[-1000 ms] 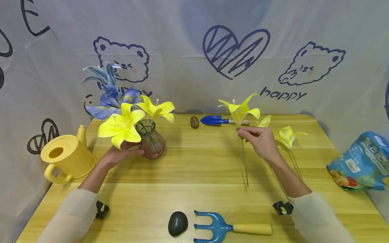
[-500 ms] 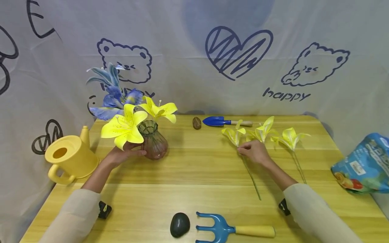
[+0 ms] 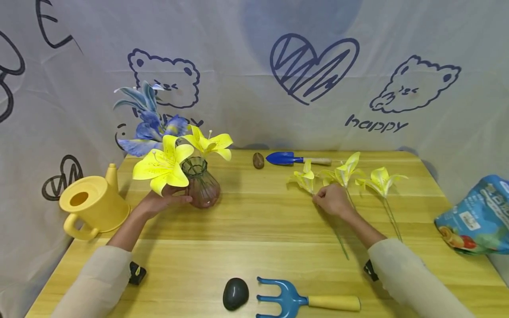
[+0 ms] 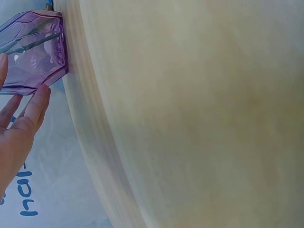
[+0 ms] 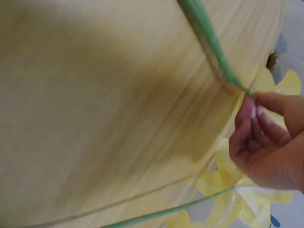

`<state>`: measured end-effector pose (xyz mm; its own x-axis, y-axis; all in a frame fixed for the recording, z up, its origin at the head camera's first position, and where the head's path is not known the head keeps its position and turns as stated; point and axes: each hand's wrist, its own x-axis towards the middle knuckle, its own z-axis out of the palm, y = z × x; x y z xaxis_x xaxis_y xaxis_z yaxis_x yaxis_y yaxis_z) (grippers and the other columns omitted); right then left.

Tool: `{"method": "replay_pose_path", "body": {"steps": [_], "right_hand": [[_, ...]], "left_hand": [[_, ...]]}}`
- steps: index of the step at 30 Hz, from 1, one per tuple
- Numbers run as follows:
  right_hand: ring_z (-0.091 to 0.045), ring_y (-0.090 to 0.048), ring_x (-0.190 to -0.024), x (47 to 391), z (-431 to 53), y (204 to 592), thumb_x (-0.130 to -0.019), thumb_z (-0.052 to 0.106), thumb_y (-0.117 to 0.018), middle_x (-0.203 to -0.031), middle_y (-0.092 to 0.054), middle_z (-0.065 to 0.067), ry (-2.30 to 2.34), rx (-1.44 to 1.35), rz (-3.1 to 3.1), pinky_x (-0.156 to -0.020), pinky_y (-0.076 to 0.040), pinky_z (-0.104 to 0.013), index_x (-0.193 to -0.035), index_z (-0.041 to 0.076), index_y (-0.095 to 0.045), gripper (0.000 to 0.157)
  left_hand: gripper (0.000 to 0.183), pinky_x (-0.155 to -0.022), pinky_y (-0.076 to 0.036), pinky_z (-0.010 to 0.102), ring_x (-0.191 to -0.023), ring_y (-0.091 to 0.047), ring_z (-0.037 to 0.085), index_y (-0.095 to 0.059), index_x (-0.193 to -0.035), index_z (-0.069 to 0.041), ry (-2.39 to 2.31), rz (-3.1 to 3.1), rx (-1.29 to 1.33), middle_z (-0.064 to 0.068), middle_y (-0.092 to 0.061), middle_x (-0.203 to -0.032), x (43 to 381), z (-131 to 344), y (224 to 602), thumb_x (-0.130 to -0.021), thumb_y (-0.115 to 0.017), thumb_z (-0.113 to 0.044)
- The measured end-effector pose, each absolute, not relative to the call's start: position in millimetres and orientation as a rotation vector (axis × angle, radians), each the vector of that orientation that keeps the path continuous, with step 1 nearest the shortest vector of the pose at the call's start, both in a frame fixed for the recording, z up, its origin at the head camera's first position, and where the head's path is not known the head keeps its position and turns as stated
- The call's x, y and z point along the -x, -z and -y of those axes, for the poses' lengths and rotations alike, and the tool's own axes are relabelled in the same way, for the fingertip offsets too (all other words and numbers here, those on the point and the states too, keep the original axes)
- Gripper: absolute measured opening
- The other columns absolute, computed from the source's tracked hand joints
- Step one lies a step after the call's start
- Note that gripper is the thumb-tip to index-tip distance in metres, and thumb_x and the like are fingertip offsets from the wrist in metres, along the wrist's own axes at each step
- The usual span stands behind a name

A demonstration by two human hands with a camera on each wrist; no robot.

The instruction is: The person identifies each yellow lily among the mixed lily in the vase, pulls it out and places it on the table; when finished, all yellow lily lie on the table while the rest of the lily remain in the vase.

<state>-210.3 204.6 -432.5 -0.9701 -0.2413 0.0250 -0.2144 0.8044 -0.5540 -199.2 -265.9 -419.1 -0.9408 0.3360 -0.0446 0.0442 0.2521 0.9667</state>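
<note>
My left hand (image 3: 161,204) grips the pinkish glass vase (image 3: 203,190); in the left wrist view the thumb and fingers (image 4: 35,107) lie on opposite sides of the glass. Two yellow lilies and blue flowers (image 3: 149,128) stand in it, their stems showing through. Thumb and forefinger of my right hand (image 3: 333,201) pinch the green stem (image 5: 216,52) of a yellow lily (image 3: 304,179), just below the bloom. That lily lies low over the wooden table, its stem end pointing toward me. To its right are a second lily (image 3: 345,171) and a third lily (image 3: 381,180).
A yellow watering can (image 3: 95,205) stands at left. Along the back are a brown stone (image 3: 258,161) and a blue trowel (image 3: 284,158). Near the front lie a black stone (image 3: 236,293) and a blue hand fork (image 3: 288,298). A blue bag (image 3: 475,216) stands at right.
My right hand has lowered the yellow lily from upright in the air to the tabletop, beside the other two, and still pinches its stem. The left hand stays at the vase.
</note>
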Motion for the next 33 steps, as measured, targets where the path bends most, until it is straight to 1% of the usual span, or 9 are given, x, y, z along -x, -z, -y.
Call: {"method": "replay_pose_path", "body": {"steps": [4, 7, 10, 12, 15, 19, 23, 30, 33], "right_hand": [[-0.007, -0.021, -0.035, 209, -205, 430, -0.079, 0.01, -0.056, -0.037, -0.027, 0.007, 0.911, 0.306, -2.974, -0.038, -0.022, -0.021, -0.042, 0.013, -0.037, 0.042], [-0.007, -0.026, -0.036, 208, -206, 428, -0.082, 0.015, -0.057, -0.04, -0.038, 0.005, 0.892, 0.297, -2.943, -0.044, -0.03, -0.022, -0.047, 0.009, -0.05, 0.036], [-0.007, -0.03, -0.036, 205, -206, 420, -0.084, 0.02, -0.058, -0.05, -0.053, -0.001, 0.879, 0.294, -2.914, -0.046, -0.035, -0.024, -0.066, 0.002, -0.066, 0.027], [-0.007, -0.03, -0.035, 204, -204, 410, -0.084, 0.02, -0.059, -0.054, -0.057, -0.005, 0.9, 0.302, -2.933, -0.041, -0.033, -0.023, -0.074, -0.001, -0.069, 0.025], [-0.007, -0.041, -0.041, 204, -192, 390, -0.084, 0.022, -0.061, -0.06, -0.061, -0.007, 1.013, 0.356, -2.953, -0.042, -0.037, -0.023, -0.079, 0.001, -0.07, 0.023], [-0.015, -0.06, -0.067, 205, -150, 369, -0.082, 0.028, -0.062, -0.079, -0.066, -0.008, 1.372, 0.446, -2.761, -0.059, -0.048, -0.03, -0.093, 0.007, -0.068, 0.024], [-0.023, -0.061, -0.08, 205, -88, 372, -0.081, 0.029, -0.063, -0.088, -0.065, -0.012, 1.734, 0.426, -2.459, -0.067, -0.049, -0.032, -0.099, 0.006, -0.066, 0.03], [-0.013, -0.06, -0.086, 224, 13, 416, -0.073, 0.045, -0.066, -0.093, -0.066, 0.001, 1.972, 0.242, -2.326, -0.072, -0.048, -0.028, -0.097, 0.016, -0.069, 0.038], [-0.01, -0.059, -0.089, 237, 39, 426, -0.068, 0.051, -0.068, -0.095, -0.066, 0.004, 2.006, 0.208, -2.336, -0.073, -0.048, -0.028, -0.097, 0.018, -0.069, 0.044]], "left_hand": [[0.062, -0.081, -0.045, 0.03, -0.119, -0.035, 0.035, -0.036, -0.127, -0.011, -1.752, -2.275, -0.366, 0.011, -0.035, -0.129, 200, 267, 421, -0.075, -0.069, -0.006], [0.061, -0.081, -0.045, 0.029, -0.118, -0.036, 0.035, -0.036, -0.126, -0.011, -1.748, -2.279, -0.365, 0.011, -0.035, -0.128, 200, 267, 422, -0.075, -0.069, -0.006], [0.062, -0.082, -0.044, 0.03, -0.118, -0.036, 0.035, -0.035, -0.127, -0.011, -1.738, -2.284, -0.366, 0.011, -0.035, -0.129, 200, 267, 422, -0.075, -0.069, -0.008], [0.064, -0.085, -0.043, 0.033, -0.119, -0.035, 0.034, -0.034, -0.129, -0.011, -1.72, -2.293, -0.375, 0.011, -0.034, -0.13, 201, 267, 422, -0.075, -0.07, -0.01], [0.067, -0.087, -0.041, 0.037, -0.12, -0.034, 0.034, -0.033, -0.131, -0.011, -1.704, -2.306, -0.377, 0.012, -0.034, -0.132, 201, 268, 422, -0.076, -0.069, -0.011], [0.066, -0.086, -0.042, 0.038, -0.119, -0.035, 0.035, -0.034, -0.132, -0.012, -1.696, -2.337, -0.37, 0.013, -0.036, -0.132, 199, 271, 423, -0.076, -0.069, -0.011], [0.061, -0.086, -0.042, 0.035, -0.117, -0.039, 0.032, -0.038, -0.127, -0.013, -1.693, -2.368, -0.396, 0.009, -0.041, -0.127, 198, 273, 425, -0.075, -0.07, -0.013], [0.055, -0.089, -0.04, 0.04, -0.113, -0.044, 0.018, -0.041, -0.121, -0.011, -1.723, -2.36, -0.462, 0.005, -0.043, -0.12, 197, 267, 426, -0.074, -0.07, -0.008], [0.055, -0.089, -0.039, 0.044, -0.114, -0.042, 0.017, -0.039, -0.121, -0.011, -1.7, -2.382, -0.49, 0.004, -0.04, -0.12, 198, 265, 426, -0.075, -0.07, -0.009]]}}
